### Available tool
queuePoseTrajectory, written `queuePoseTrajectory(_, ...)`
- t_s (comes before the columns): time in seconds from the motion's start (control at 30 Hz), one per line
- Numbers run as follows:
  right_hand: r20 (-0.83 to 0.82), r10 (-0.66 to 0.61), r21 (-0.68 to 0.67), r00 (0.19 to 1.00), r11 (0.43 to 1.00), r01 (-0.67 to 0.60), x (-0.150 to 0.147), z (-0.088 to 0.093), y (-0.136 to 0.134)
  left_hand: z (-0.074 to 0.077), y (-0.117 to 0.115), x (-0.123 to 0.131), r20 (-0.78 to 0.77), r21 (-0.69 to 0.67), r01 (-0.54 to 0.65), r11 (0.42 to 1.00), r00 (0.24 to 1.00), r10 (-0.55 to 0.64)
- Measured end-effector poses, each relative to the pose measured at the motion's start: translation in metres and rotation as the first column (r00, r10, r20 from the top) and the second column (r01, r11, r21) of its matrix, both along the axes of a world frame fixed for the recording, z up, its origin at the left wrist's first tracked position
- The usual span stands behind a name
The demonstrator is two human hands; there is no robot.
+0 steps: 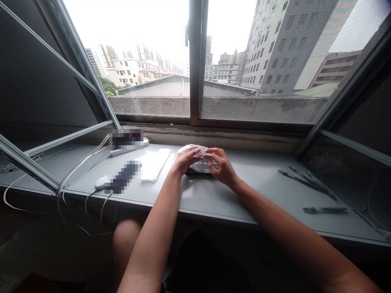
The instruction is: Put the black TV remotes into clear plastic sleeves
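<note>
A thin clear plastic bag [193, 149] is bunched up between my two hands over the desk. My left hand [182, 162] is closed on its near left side, thumb on top. From the right, my right hand [222, 166] pinches the bag's other edge with bent fingers. Just beneath them lie several black blocks with white printing [200, 166], side by side on the desk and partly covered by my fingers. What kind they are I cannot make out. To the left of my left hand is a flat stack of white, shiny plastic sheets or bags [156, 165].
The grey desk [250, 195] runs below a window [195, 110]. On the left are a white power strip [146, 142], a pixelated dark object [124, 177], a white round charger [99, 183], cables and a metal frame [88, 69]. Slim dark tools [305, 182] lie right.
</note>
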State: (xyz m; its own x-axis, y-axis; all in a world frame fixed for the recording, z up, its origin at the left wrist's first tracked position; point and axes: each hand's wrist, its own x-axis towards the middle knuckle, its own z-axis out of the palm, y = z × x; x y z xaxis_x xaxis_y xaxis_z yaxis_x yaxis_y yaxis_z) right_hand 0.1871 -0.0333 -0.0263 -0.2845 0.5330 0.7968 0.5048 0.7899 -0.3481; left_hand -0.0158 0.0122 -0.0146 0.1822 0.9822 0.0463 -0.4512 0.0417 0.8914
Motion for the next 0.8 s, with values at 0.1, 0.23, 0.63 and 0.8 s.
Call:
queuePoseTrajectory(0.1, -0.012, -0.041, -0.027, 0.999, 0.999, 0.041, 0.0, -0.0016, 0.0009, -0.0013, 0.0008, -0.0003, -0.001, -0.002, -0.003, 1.0, 1.0, 0.003)
queuePoseTrajectory(0.23, -0.041, -0.038, -0.067, 0.998, 0.997, 0.035, 0.0006, -0.0037, 0.0015, -0.0012, 0.0011, -0.0005, -0.025, 0.005, -0.005, 1.0, 1.0, 0.005)
queuePoseTrajectory(0.63, 0.007, -0.041, -0.093, 0.999, 0.995, 0.041, 0.0004, -0.0065, 0.0028, -0.0013, 0.0036, 0.0006, -0.023, -0.026, -0.005, 1.0, 1.0, 0.005)
queuePoseTrajectory(0.8, 0.031, -0.08, -0.122, 0.996, 0.989, 0.083, 0.0016, -0.0096, 0.0055, 0.0022, -0.0009, 0.001, -0.039, -0.023, 0.03, 0.999, 0.999, -0.031)
